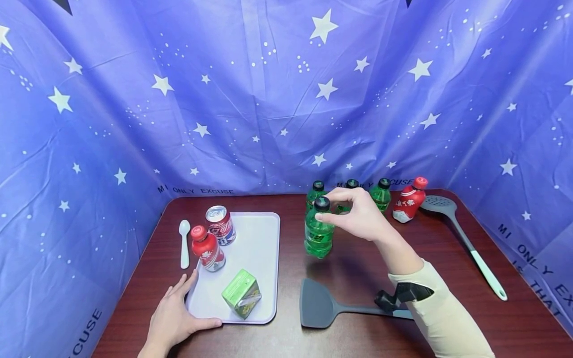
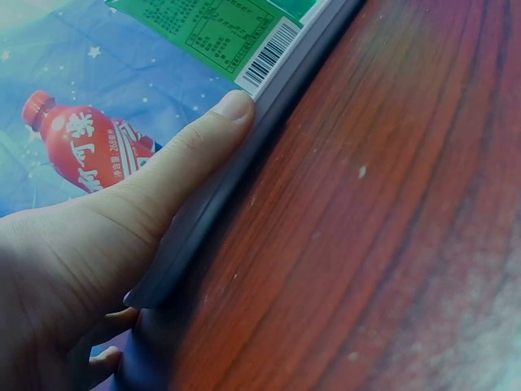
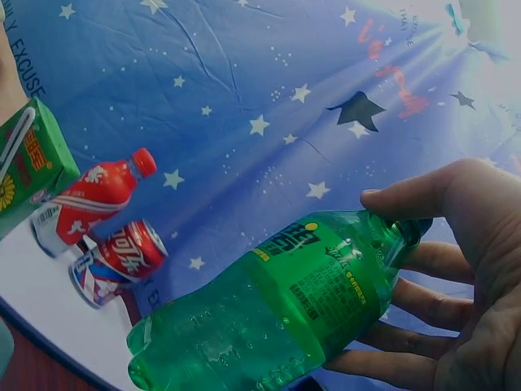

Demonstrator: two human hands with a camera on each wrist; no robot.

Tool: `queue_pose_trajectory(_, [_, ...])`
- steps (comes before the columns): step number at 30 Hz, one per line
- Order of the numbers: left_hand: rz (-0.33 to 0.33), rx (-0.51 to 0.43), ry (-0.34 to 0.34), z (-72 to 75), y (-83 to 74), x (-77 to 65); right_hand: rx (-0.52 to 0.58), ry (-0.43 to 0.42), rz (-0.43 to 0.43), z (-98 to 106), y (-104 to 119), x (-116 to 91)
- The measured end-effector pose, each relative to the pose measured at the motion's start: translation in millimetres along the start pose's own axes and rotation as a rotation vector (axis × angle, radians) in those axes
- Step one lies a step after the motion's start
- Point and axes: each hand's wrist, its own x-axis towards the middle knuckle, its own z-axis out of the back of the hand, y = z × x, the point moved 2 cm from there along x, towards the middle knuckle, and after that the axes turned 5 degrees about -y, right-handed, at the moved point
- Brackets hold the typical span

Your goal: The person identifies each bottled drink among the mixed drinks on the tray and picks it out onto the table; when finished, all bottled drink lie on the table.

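My right hand point(image 1: 358, 214) grips a green soda bottle point(image 1: 319, 238) around its neck, just under the black cap. In the right wrist view the bottle point(image 3: 269, 309) appears whole, its thumb side at the neck. At the left, my left hand point(image 1: 176, 313) rests at the near left corner of a pale tray point(image 1: 255, 233), thumb along the front rim and fingers on the left edge. On the tray stand a red bottle point(image 1: 208, 250), a red and blue soda can point(image 1: 221, 225) and a green drink carton point(image 1: 242, 293) with a straw on its side.
Behind the held bottle stand several more green bottles point(image 1: 380, 195) and a red bottle point(image 1: 409, 200). A slotted skimmer point(image 1: 465, 238) lies at the right. Toward the front is a grey spatula point(image 1: 318, 304), its handle under my right forearm. Left of the tray lies a white spoon point(image 1: 184, 243).
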Motion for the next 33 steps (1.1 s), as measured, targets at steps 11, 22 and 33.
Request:
queue_pose_trajectory(11, [0.016, -0.006, 0.025, 1.8, -1.9, -0.7, -0.036, -0.036, -0.032, 21.3, -12.7, -11.2])
queue_pose_trajectory(22, [0.012, 0.0, 0.025, 3.6, -3.3, -1.4, -0.14, -0.098, -0.086, 44.1, -24.3, -21.6])
queue_pose_trajectory(33, [0.006, 0.0, 0.012, 3.5, -2.7, -1.4, -0.263, -0.155, -0.231, 57.4, -45.6, -30.0])
